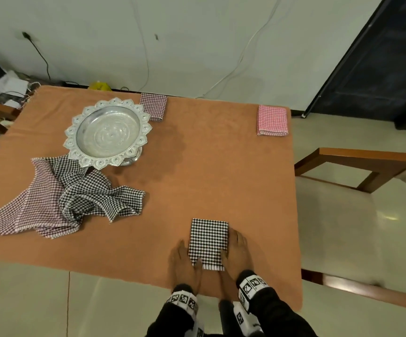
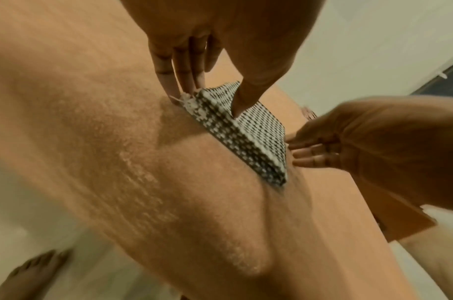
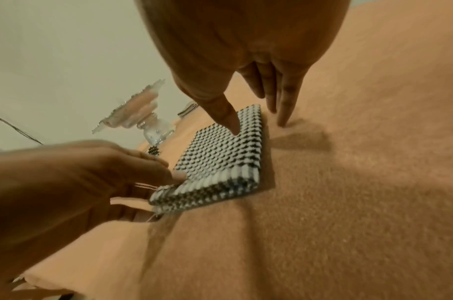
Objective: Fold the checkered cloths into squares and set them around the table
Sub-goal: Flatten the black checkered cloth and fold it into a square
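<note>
Near the table's front edge, from the head view, we see the folded black checkered cloth (image 1: 208, 242) lying flat between our left hand (image 1: 184, 263) and right hand (image 1: 236, 251). From the left wrist, our straight fingers (image 2: 168, 81) touch its corner, thumb on top. From the right wrist, our thumb presses the cloth, fingers (image 3: 284, 101) extended beside it on the orange cover (image 3: 348, 182).

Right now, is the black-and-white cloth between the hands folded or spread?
Folded: the black-and-white cloth lies as a compact layered rectangle, stacked edges visible in the right wrist view.
</note>
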{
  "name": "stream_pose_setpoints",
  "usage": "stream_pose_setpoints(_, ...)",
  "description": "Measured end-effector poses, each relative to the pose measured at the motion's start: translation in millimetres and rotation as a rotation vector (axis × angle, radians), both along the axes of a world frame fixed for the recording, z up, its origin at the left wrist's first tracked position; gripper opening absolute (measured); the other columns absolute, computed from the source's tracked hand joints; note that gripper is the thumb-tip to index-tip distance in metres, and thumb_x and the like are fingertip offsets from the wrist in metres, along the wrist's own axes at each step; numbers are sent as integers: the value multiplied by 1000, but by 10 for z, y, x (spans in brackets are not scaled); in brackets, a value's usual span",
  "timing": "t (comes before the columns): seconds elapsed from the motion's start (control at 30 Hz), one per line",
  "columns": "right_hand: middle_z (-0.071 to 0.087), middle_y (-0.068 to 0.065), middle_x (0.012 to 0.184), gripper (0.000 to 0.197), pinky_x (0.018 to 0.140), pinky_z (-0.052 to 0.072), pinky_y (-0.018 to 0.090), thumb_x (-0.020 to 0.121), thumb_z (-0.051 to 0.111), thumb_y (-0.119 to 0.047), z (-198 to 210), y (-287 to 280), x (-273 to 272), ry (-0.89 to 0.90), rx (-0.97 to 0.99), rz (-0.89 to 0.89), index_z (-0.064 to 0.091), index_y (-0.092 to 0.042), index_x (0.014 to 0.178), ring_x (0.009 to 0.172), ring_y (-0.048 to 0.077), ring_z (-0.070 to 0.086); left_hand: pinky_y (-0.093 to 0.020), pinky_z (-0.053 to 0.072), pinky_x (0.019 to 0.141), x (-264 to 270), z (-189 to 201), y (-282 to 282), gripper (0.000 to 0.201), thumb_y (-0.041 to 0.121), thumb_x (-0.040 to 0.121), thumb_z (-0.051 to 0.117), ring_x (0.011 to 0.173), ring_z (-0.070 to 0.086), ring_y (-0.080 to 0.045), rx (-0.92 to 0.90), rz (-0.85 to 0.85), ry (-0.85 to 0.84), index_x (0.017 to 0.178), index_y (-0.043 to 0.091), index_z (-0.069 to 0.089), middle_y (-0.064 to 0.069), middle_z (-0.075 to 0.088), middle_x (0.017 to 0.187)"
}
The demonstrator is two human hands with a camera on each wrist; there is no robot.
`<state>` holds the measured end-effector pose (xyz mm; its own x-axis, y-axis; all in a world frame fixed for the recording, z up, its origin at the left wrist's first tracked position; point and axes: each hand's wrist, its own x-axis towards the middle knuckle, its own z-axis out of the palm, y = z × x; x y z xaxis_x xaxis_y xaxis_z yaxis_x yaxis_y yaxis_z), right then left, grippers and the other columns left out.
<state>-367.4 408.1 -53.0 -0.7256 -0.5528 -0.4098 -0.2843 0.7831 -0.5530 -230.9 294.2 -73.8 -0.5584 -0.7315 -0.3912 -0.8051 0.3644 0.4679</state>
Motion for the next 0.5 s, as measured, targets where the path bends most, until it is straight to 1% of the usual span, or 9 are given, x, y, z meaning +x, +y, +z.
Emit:
stream_pose_setpoints(0.07, 51, 6, 140, 62, 116, 40, 37, 85, 60, -14, -18, 30, -30, -95, -34, -81, 45, -15, 145, 130, 24, 47, -42, 43, 107, -15, 2, 39, 62, 26, 85, 73, 126, 53, -35, 85, 124, 11, 138, 5, 49, -15, 59, 136)
stream_pose_setpoints(0.1, 57, 4, 128, 53, 105, 48, 36, 83, 62, -10, -29, 44, -47, -155, -56, -150, 52, -16, 135, 119, 24, 53, -40, 49, 97, -44, 52, 49, 54, 23, 83, 75, 114, 61, -34, 126, 183, 27, 129, 6, 53, -14, 66, 123)
stream_pose_setpoints(0.13, 60, 3, 116, 43, 90, 54, 28, 83, 65, -7, 2, 47, -66, -209, -74, -212, 55, -17, 124, 108, 22, 58, -36, 54, 86, -76, 97, 44, 48, 22, 80, 77, 102, 67, -32, 157, 224, 36, 121, 8, 54, -10, 71, 110)
stream_pose_setpoints(0.2, 61, -1, 103, 39, 64, 45, 9, 85, 71, -3, 41, 43, -106, -373, -90, -316, 51, -20, 114, 90, 15, 61, -30, 51, 71, -142, 200, 21, 37, 24, 79, 78, 87, 68, -26, 192, 240, -13, 107, 11, 56, -2, 69, 92)
stream_pose_setpoints(0.23, 63, -1, 101, 39, 59, 42, 8, 85, 73, -3, 18, 45, -125, -434, -108, -360, 51, -21, 112, 85, 10, 61, -27, 46, 66, -168, 251, 7, 30, 28, 80, 77, 79, 65, -24, 202, 224, -57, 98, 12, 59, 2, 65, 84)
stream_pose_setpoints(0.3, 68, 3, 101, 34, 64, 47, 10, 83, 76, -3, -7, 56, -179, -525, -165, -417, 57, -17, 107, 82, 8, 63, -27, 39, 56, -205, 300, -34, 21, 30, 78, 76, 65, 60, -19, 278, 248, -67, 79, 12, 66, 5, 64, 70)
stream_pose_setpoints(0.33, 71, 7, 105, 33, 73, 55, 19, 81, 78, -2, -11, 47, -210, -584, -199, -453, 60, -13, 106, 85, 14, 68, -27, 42, 55, -201, 291, -61, 20, 27, 76, 77, 63, 61, -19, 339, 302, -31, 74, 10, 69, 3, 66, 67)
stream_pose_setpoints(0.4, 73, 19, 111, 32, 83, 61, 41, 80, 79, 3, -15, 28, -234, -716, -263, -529, 63, -7, 105, 91, 28, 73, -28, 53, 63, -150, 251, -119, 19, 26, 72, 83, 67, 68, -22, 448, 408, 52, 72, 10, 73, 0, 73, 69)
stream_pose_setpoints(0.5, 74, 22, 107, 32, 75, 60, 40, 83, 72, 12, -7, 1, -208, -858, -333, -605, 62, 6, 112, 87, 33, 72, -44, 63, 72, -40, 223, -181, 28, 32, 72, 86, 74, 75, -32, 617, 483, 189, 80, 7, 75, -10, 78, 83)
